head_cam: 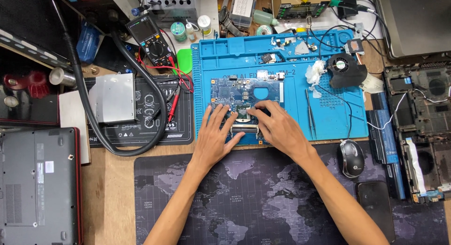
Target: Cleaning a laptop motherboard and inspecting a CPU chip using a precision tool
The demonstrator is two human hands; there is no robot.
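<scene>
Both hands lie flat on a blue circuit board and grip nothing: the left hand is spread, its fingers fanned over the board's lower left part, and the right hand rests palm down with its fingers close together, their tips at the dark square chip near the board's middle. That circuit board sits on the left half of a blue silicone work mat, near its front edge, with a silver memory slot showing between the two thumbs. On the mat to the right lie tweezers, a crumpled white tissue and a black cooling fan. A black mouse rests just beside the right forearm on a dark world-map desk pad. Left of the mat stands a multimeter with red leads, and a closed grey laptop lies at the far left.
</scene>
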